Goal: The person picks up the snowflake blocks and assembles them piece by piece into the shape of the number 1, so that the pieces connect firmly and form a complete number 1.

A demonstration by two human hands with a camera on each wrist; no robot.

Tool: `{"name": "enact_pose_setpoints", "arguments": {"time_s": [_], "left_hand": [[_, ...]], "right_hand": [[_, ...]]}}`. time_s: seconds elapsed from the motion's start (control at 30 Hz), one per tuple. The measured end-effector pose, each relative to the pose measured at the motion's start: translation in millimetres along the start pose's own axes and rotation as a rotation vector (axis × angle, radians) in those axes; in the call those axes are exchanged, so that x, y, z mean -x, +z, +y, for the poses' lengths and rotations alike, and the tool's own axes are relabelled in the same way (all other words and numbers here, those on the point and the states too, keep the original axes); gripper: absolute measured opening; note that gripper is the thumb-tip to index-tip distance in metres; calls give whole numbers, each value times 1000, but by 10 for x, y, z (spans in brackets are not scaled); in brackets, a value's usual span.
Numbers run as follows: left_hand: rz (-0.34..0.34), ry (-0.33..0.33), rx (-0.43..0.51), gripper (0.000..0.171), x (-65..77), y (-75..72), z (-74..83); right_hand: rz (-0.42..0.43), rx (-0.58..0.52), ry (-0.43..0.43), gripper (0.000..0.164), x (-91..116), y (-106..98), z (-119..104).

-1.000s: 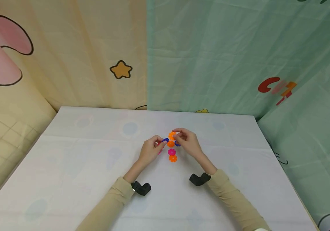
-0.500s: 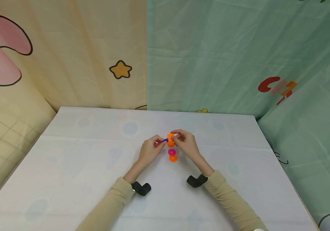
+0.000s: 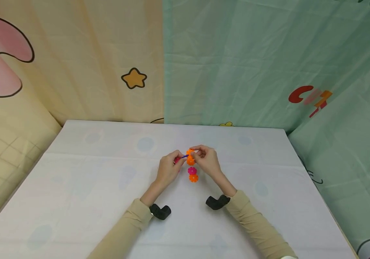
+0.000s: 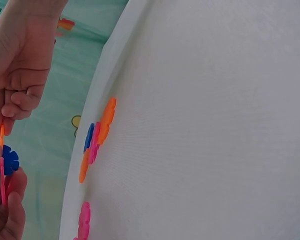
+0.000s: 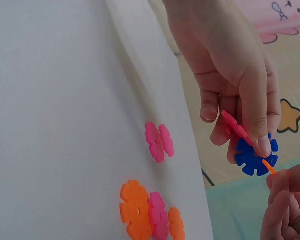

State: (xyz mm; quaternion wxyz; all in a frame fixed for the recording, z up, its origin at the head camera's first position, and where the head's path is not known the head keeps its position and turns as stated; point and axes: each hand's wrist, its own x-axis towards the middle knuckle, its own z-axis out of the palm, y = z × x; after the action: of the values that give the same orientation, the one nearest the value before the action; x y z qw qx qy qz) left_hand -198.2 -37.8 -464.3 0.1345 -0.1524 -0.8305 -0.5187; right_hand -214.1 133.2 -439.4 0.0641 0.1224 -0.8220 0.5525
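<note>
Between thumb and fingers, my left hand pinches a blue notched snowflake disc, a flower-shaped plastic building piece. A pink disc is joined to it at an angle. My right hand pinches an orange disc, seen nearly edge-on in both wrist views. In the right wrist view its edge meets a notch side of the blue disc, and the two overlap there. Both hands are raised above the table, fingertips close together.
Several loose discs lie on the white-covered table beneath the hands: an orange one, a pink one, a blue one, another orange one. More pink pieces lie nearer the left hand. Printed curtains stand behind.
My right hand has moved left, bringing the orange disc up to the blue one. The blue disc now looks more edge-on in the head view; the left hand stays nearly in place.
</note>
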Motion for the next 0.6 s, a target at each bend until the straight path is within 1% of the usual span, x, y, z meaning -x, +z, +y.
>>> {"name": "enact_pose_setpoints", "arguments": {"time_s": [0.3,0.43,0.5,0.6], "left_hand": [[5,-19,-1,7,3,12,3],[2,-26,20,6,9,12,-3],[-7,-32,35,7,13,4,-5],[-24,-45,57,9,16,-17,0]], "right_hand": [[-34,-8,32,19,-11,-19,29],[-61,-23,76,22,-10,-24,60],[-75,-35,103,23,-5,-32,72],[-92,-48,121,24,-5,-45,83]]}}
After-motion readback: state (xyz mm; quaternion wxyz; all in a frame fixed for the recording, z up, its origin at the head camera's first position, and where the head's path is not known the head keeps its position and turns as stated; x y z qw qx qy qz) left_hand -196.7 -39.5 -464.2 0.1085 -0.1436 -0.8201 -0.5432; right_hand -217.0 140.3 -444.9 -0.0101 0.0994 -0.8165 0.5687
